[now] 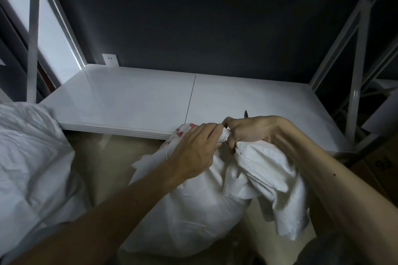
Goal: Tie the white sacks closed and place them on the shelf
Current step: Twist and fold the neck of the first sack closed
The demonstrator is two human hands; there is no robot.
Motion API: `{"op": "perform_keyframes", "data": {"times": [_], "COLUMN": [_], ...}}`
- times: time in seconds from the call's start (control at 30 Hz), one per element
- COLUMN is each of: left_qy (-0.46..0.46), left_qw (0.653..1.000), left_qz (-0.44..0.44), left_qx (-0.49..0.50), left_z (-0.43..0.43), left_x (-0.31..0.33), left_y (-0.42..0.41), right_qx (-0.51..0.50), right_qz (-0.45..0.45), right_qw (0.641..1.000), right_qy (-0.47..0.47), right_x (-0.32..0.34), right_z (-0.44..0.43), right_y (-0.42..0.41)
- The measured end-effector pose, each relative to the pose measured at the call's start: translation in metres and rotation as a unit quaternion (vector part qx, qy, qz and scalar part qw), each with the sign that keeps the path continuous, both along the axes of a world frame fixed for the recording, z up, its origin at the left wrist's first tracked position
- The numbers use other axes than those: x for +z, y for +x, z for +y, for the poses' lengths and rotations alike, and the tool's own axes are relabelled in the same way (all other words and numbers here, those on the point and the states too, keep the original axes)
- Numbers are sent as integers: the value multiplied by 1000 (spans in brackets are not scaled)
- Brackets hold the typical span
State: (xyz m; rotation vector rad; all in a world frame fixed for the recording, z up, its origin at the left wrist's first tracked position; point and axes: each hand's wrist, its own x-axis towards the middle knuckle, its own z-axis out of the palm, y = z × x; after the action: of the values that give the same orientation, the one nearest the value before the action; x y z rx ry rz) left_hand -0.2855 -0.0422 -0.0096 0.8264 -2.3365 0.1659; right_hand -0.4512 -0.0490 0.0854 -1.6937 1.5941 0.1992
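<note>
A full white woven sack (193, 211) stands on the floor in front of the white shelf board (129, 97). Its mouth is gathered into a twisted neck just below the shelf's front edge. My left hand (196, 148) grips the neck from the left, where red print shows on the fabric. My right hand (249, 131) grips the twisted neck from the right, fingers curled round it. Loose sack fabric hangs down under my right wrist. A second white sack (28, 157) lies at the left, beside the shelf's corner.
A small dark pointed object (246, 113) lies on the shelf just behind my right hand. White metal shelf uprights (357, 54) rise at both sides. A wall socket (110, 59) sits at the back left. A cardboard box (379, 165) stands at the right.
</note>
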Motion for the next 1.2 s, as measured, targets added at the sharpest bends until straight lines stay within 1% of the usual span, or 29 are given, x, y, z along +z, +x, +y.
{"op": "perform_keyframes", "data": {"times": [0.1, 0.13, 0.17, 0.2, 0.23, 0.27, 0.3, 0.33, 0.37, 0.4, 0.47, 0.53, 0.57, 0.63, 0.7, 0.73, 0.77, 0.83, 0.93, 1.0, 1.03, 1.07, 1.1, 1.2], "left_qy": [38, 58, 93, 138, 187, 236, 284, 330, 365, 388, 412, 431, 434, 436, 444, 447, 448, 450, 434, 406, 389, 378, 373, 370], "left_qw": [999, 998, 995, 990, 982, 972, 959, 944, 931, 921, 910, 899, 896, 895, 891, 889, 889, 888, 897, 910, 916, 919, 920, 919], "left_qz": [-24, -36, -43, -42, -32, -20, -8, 7, 22, 28, 33, 70, 83, 88, 93, 95, 93, 90, 85, 90, 99, 112, 120, 94], "left_qx": [-3, -3, -5, -7, -7, 0, 5, 6, 7, 15, 34, 41, 38, 33, 22, 14, 6, -1, 4, 0, -2, 3, 19, 97], "left_z": [-3, -4, -4, -4, -5, -7, -9, -12, -13, -14, -18, -21, -23, -26, -28, -27, -27, -28, -29, -28, -26, -23, -20, -11], "left_x": [3, 5, 9, 11, 14, 16, 20, 23, 27, 30, 34, 36, 36, 36, 35, 34, 33, 29, 27, 26, 25, 24, 21, 13], "left_y": [0, 0, -1, -2, -4, -5, -6, -6, -6, -5, -3, -1, 0, 2, 4, 4, 3, 2, 3, 6, 7, 9, 10, 8], "right_qx": [15, 25, 41, 62, 89, 116, 128, 121, 112, 111, 117, 145, 156, 175, 164, 151, 141, 139, 160, 182, 196, 209, 220, 243], "right_qz": [54, 85, 139, 204, 273, 329, 358, 347, 315, 288, 279, 310, 323, 368, 403, 408, 402, 383, 342, 294, 264, 241, 228, 223], "right_qw": [998, 995, 986, 968, 934, 887, 835, 790, 754, 734, 724, 708, 705, 692, 686, 690, 694, 686, 652, 633, 629, 634, 650, 700], "right_qy": [-23, -42, -77, -136, -212, -302, -398, -491, -565, -605, -620, -618, -612, -595, -584, -579, -581, -603, -658, -693, -705, -704, -691, -634], "right_x": [0, 1, 4, 5, 7, 6, 4, 1, -6, -13, -30, -48, -56, -71, -79, -81, -83, -89, -89, -80, -74, -68, -62, -50], "right_z": [-3, -3, 0, 4, 11, 18, 26, 34, 41, 47, 56, 62, 63, 60, 51, 46, 41, 31, 18, 12, 9, 7, 6, 1], "right_y": [-3, -4, -3, -2, 0, 2, 6, 11, 15, 18, 21, 22, 20, 15, 10, 7, 3, -3, -11, -12, -12, -12, -12, -13]}}
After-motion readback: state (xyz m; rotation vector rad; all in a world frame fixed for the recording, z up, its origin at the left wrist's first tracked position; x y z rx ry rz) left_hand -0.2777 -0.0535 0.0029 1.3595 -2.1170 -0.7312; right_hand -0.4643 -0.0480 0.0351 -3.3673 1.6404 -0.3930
